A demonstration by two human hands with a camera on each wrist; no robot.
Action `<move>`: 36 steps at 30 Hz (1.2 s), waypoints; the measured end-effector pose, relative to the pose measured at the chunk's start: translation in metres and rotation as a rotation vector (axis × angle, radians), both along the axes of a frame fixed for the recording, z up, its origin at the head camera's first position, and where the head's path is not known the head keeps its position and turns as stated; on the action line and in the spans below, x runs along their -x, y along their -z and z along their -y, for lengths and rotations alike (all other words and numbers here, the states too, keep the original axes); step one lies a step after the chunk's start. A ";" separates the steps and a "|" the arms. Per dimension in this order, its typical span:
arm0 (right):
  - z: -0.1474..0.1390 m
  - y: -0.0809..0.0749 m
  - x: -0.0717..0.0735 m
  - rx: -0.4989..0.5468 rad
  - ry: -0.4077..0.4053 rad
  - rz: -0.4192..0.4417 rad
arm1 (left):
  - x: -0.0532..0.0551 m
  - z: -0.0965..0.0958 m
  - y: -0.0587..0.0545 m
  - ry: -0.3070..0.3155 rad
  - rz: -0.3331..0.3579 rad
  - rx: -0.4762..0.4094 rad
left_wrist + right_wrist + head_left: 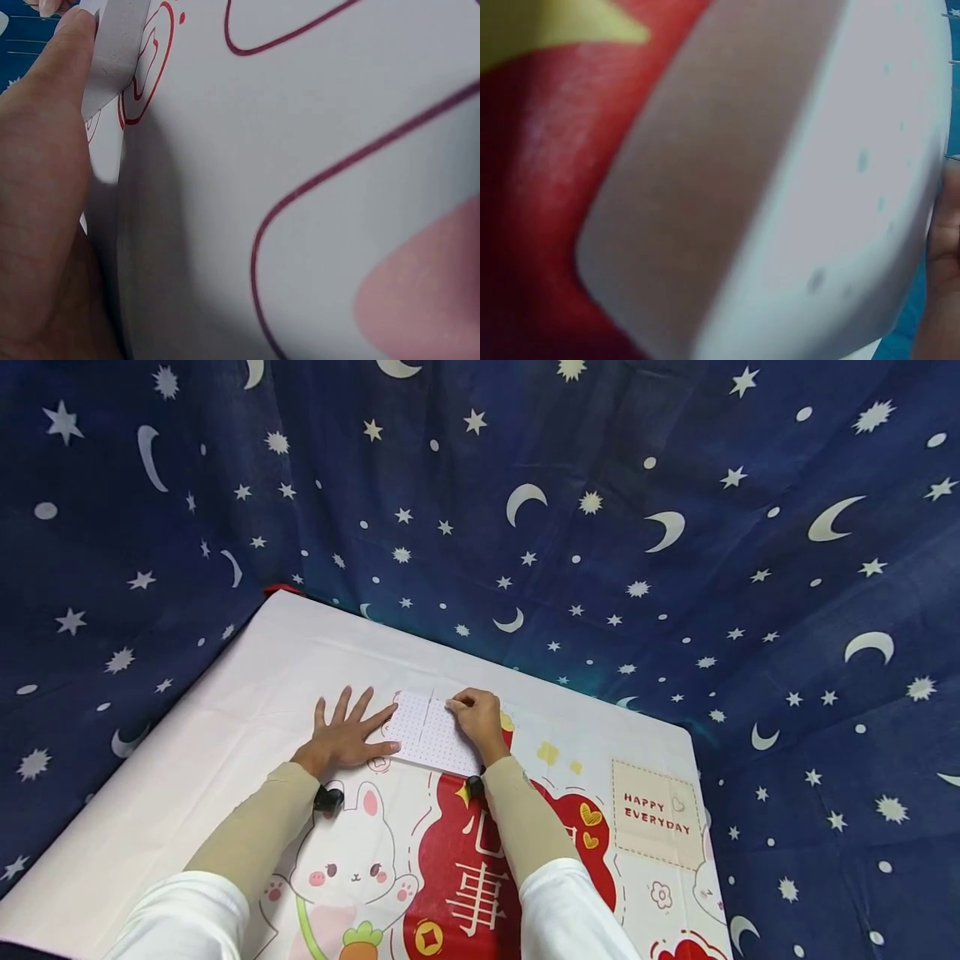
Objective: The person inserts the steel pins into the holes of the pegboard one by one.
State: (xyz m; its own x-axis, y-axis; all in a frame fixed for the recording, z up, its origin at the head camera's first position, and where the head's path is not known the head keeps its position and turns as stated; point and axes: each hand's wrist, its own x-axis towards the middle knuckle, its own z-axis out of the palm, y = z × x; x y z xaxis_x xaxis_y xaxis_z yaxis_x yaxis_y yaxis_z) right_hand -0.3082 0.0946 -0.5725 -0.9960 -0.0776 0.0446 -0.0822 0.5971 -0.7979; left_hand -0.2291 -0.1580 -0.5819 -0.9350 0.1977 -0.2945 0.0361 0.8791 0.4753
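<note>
A thick white notepad (435, 737) printed with small dots lies flat on the table cover. A thin dark line runs across its left part, and I cannot tell whether it is a sheet's edge or a mark. My left hand (341, 743) rests with spread fingers on the cover, its index finger and thumb against the pad's left side. In the left wrist view the thumb (64, 56) touches the pad's side (124, 52). My right hand (480, 720) has curled fingers and pinches at the pad's top edge; its fingertips hide the exact spot. The right wrist view shows the pad (840, 172) close and blurred.
The cover (225, 710) carries a printed rabbit (348, 860), red shapes with characters and a HAPPY EVERYDAY label (656, 814). A dark blue curtain (480, 568) with moons and stars hangs behind the table and along both sides.
</note>
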 end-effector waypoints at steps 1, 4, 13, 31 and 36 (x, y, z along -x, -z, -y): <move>-0.002 0.000 -0.001 0.006 0.003 0.006 | 0.000 -0.001 0.000 0.006 -0.003 -0.005; -0.007 -0.001 -0.002 0.022 0.003 0.030 | -0.001 -0.004 0.002 0.010 0.007 -0.014; -0.016 -0.006 -0.008 0.029 0.026 0.072 | -0.002 -0.008 0.000 0.020 0.012 0.023; -0.085 -0.015 -0.016 0.007 0.069 0.093 | -0.004 0.001 -0.003 0.015 -0.014 -0.013; -0.107 -0.012 -0.029 -0.095 0.049 0.131 | -0.003 0.001 -0.006 0.033 -0.020 0.011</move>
